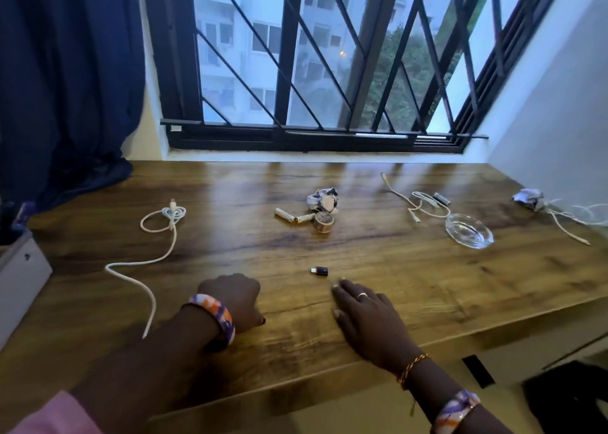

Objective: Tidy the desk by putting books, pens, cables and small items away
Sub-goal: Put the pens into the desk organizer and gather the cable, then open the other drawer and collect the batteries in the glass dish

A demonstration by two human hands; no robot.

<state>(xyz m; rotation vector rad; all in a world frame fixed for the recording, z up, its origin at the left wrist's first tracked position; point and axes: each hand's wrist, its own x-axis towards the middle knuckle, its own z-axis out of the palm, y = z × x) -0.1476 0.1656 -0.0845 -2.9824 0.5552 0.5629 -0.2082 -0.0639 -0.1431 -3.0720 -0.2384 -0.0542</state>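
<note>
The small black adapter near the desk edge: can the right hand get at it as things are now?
Probably yes. The right hand lies flat on the desk just short of the black adapter, and nothing lies between them.

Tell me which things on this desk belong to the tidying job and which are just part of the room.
To put away: white cable, batteries, tape roll, crumpled paper, small black adapter, tangled cable, glass dish, right-edge cables.

Just there: curtain, window grille, white box.
</note>
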